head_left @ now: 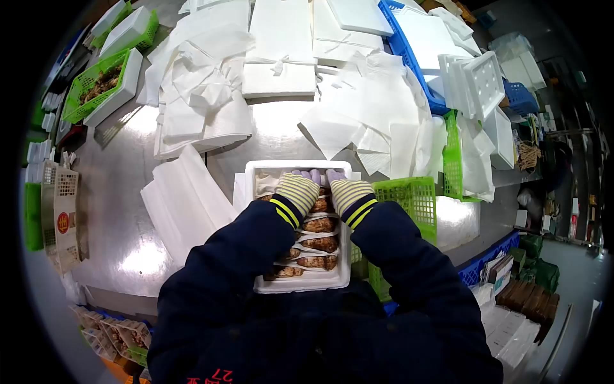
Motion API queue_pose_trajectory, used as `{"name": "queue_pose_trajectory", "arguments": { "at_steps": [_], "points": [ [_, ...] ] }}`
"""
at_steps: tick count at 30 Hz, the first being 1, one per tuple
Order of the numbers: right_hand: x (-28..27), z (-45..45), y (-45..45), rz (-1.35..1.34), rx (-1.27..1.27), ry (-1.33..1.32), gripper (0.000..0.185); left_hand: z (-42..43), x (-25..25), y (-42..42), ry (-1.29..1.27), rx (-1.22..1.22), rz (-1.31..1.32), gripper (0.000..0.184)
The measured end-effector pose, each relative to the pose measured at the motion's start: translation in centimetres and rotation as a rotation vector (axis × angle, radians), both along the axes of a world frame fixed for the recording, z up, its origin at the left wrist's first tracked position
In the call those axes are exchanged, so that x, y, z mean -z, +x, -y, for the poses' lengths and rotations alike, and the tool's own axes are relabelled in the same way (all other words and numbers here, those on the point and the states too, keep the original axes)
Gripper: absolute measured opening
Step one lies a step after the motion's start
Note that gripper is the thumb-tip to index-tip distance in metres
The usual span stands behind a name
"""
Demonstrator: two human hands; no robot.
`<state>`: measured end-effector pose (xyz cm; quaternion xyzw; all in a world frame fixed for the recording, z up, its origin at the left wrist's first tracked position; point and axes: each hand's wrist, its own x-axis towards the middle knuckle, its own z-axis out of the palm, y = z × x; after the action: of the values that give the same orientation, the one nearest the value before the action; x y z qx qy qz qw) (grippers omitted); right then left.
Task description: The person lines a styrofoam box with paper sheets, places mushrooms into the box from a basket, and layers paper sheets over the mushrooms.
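Observation:
A white foam box (346, 269) lies in front of me, its near end close to my body. Inside are several brown, oblong, mottled pieces (318, 262) in rows, with folds of white paper between them; their exact kind is unclear. My left hand (299, 187), in a yellow-striped glove with lilac fingertips, reaches over the far part of the box. Beside it, my right hand (347, 190) wears a matching glove. Both hands have their fingers bent down and close together inside the far end. Whatever lies under the fingers is hidden.
White paper sheets (185, 205) lie left of the box, with more stacks (204, 96) behind. Foam lids (279, 77) stand at the back. A green basket (409, 198) adjoins the box on the right. Another green basket (96, 89) holds brown pieces; a blue crate (409, 54) stands back right.

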<state>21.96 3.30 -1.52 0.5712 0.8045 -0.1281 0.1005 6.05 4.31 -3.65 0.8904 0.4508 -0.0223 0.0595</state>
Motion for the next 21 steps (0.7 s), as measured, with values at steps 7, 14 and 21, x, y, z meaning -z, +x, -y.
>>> {"name": "queue_pose_trajectory", "arguments": {
  "at_steps": [7, 14, 21],
  "points": [
    [-1.0, -2.3, -0.5, -0.031, 0.193, -0.23, 0.028, 0.5, -0.5, -0.9, -0.038, -0.032, 0.065, 0.032],
    [-1.9, -3.6, -0.2, -0.138, 0.108, -0.278, 0.021, 0.5, -0.4, -1.5, -0.161, -0.125, 0.153, 0.035],
    [-2.5, -2.2, -0.6, -0.148, 0.169, -0.204, 0.027, -0.4, -0.6, -1.6, -0.369, -0.193, 0.233, 0.036]
  ]
}}
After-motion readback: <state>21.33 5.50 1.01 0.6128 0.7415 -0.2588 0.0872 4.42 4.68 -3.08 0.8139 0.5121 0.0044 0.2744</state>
